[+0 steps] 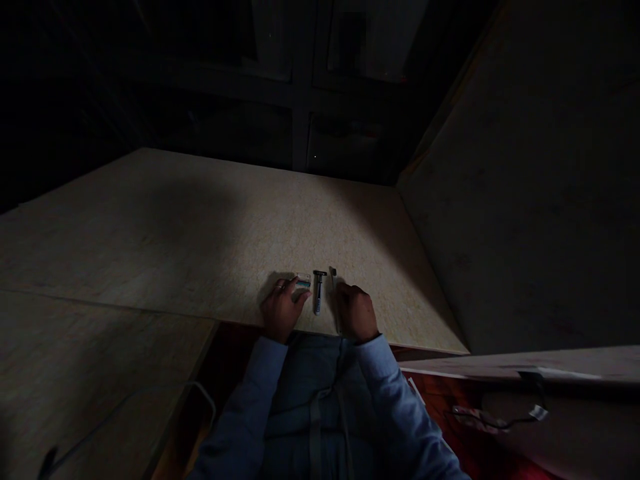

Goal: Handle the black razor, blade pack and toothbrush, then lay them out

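Observation:
My left hand (283,308) rests on the pale tabletop (200,240) near its front edge, fingers closed on a small blue and white pack (303,283). Just to its right a safety razor (318,292) lies flat, head away from me. My right hand (356,312) is curled round the handle of a toothbrush (333,275), whose head points away from me. Both sleeves are light blue.
A tall pale panel (525,200) closes the table's right side. Dark cabinets (310,100) stand behind the table. A lower pale surface (75,373) lies at the left, and a white ledge with a cable (505,417) at the lower right over a red floor.

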The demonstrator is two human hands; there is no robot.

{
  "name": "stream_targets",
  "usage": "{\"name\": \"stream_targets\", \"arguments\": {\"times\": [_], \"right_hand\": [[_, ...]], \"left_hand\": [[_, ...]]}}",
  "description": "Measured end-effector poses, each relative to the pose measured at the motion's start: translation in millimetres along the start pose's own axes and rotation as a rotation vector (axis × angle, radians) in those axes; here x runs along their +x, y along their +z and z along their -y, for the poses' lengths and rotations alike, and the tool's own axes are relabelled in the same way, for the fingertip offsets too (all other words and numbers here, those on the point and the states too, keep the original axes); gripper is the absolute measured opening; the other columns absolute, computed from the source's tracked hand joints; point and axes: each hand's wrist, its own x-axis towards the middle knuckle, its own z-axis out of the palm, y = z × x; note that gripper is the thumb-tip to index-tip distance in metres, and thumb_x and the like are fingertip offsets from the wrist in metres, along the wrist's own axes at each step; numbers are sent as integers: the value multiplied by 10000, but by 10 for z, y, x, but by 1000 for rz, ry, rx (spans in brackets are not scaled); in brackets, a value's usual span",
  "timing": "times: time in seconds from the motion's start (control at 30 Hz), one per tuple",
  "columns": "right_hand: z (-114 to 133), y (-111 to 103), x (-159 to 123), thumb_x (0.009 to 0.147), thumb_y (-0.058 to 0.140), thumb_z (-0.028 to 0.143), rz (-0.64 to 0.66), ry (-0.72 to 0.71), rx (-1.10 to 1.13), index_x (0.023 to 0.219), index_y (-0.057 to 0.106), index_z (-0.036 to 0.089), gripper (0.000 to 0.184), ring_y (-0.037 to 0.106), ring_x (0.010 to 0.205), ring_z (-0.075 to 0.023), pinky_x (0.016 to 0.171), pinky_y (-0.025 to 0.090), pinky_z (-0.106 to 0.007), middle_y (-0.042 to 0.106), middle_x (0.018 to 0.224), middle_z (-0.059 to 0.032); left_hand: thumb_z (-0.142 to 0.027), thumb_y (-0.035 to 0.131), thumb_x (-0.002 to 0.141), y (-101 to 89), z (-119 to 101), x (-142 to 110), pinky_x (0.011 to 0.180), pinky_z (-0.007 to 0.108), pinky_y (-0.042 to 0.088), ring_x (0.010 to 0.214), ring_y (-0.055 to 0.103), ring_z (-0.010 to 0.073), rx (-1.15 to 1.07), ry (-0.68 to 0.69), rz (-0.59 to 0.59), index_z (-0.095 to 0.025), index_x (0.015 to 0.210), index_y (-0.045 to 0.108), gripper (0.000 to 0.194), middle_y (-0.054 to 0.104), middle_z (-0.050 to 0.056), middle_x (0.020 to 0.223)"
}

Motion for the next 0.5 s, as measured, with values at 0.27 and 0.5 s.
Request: {"name": "stream_targets", "arguments": {"times": [0.27,0.5], "right_hand": [[30,11,4,989,536,277,50,13,-39,985,739,160,235,635,806,-159,670,323,-254,721,951,-110],[28,33,31,994,513,267,28,48,-32,923,738,146,265,625,776,-152,661,308,-264,720,936,-120]], "left_hand": [[-475,746,839,46,4,7,767,359,524,998,697,272,10,1,-34,-223,1179,737,424,704,73,1187],[-477,735,849,41,-7,2,779,345,512,987,693,259,8,-16,-47,-221,1187,733,424,698,81,1186]]}}
